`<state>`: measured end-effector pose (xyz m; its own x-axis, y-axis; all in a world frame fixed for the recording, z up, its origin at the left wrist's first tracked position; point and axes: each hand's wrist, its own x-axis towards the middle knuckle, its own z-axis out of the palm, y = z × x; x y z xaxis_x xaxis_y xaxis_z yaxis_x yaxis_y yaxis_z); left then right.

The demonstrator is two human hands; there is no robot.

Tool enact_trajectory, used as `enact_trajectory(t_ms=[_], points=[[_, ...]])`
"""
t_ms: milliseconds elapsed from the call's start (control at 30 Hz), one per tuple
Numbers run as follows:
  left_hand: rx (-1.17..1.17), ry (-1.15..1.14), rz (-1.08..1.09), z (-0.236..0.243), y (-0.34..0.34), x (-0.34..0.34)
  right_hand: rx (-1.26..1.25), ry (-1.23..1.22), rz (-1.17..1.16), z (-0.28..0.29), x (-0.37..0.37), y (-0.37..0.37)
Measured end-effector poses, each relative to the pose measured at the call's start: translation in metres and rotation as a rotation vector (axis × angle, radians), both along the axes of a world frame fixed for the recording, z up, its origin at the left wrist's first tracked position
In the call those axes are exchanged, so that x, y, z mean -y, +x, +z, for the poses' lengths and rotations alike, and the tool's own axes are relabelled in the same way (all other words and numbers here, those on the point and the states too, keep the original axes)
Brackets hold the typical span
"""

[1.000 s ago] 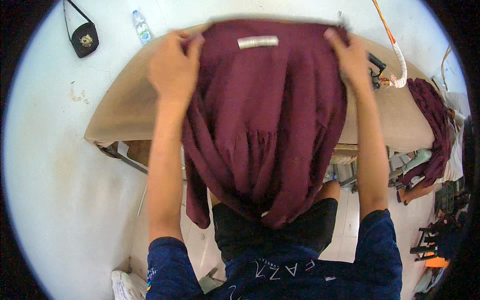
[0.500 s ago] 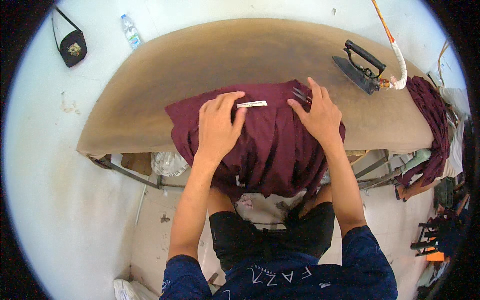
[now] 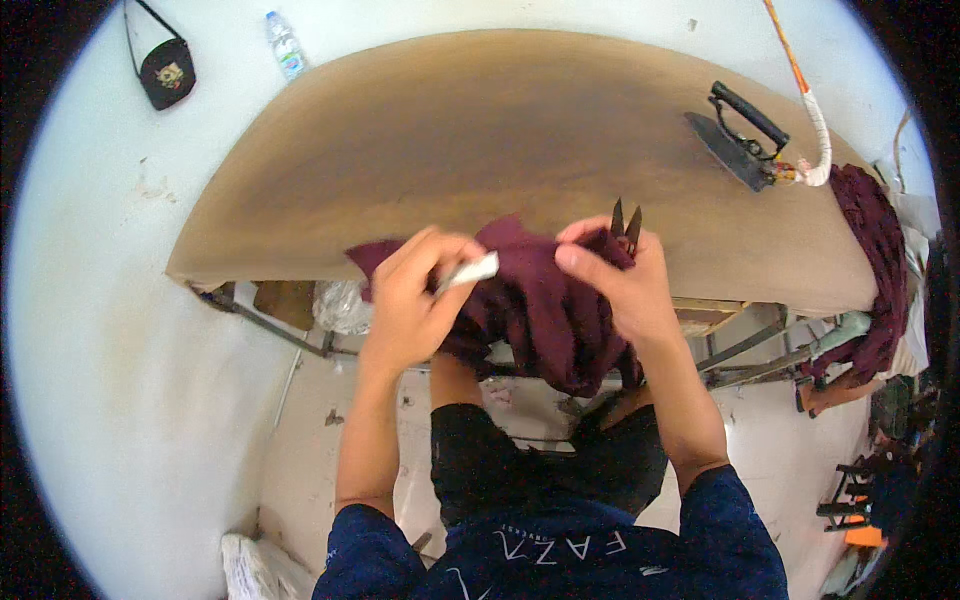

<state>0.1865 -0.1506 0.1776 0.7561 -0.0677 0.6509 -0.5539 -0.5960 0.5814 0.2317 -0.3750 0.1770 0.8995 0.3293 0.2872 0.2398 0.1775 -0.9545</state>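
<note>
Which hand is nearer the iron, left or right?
Right. The right hand, on the maroon garment, is below and left of the iron in the picture. The left hand, also at the garment, is farther left and farther from the iron.

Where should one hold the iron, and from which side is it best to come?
Probably by the middle of its black handle, from above, with the right hand, which is nearer but pinches dark red cloth. The handle is a raised bar along the top of the iron, with a visible gap underneath for fingers. The right end looks less suitable: the cord joins there.
</note>
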Motion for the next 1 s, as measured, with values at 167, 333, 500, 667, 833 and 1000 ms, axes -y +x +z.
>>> enact_trajectory(t_ms=[167,333,500,667,833,1000], points=[[0.289,-0.135,0.150,0.062,-0.115,-0.016,-0.751,0.601,0.735,0.025,-0.045,-0.072],[-0.080,-0.129,0.118,0.081,-0.137,-0.039,-0.914,0.834,0.793,0.010,-0.074,-0.100],[-0.620,-0.601,-0.089,-0.038,-0.139,-0.042,-0.960,0.660,0.428,-0.081,-0.068,-0.105],[-0.635,-0.599,-0.212,-0.083,-0.123,-0.010,-0.863,0.635,0.288,-0.110,-0.030,-0.097],[-0.574,-0.599,-0.296,-0.067,-0.104,0.006,-0.786,0.702,0.227,-0.108,-0.012,-0.092],[-0.658,-0.591,-0.238,-0.073,-0.099,0.016,-0.642,0.653,0.178,-0.102,0.000,-0.094]])
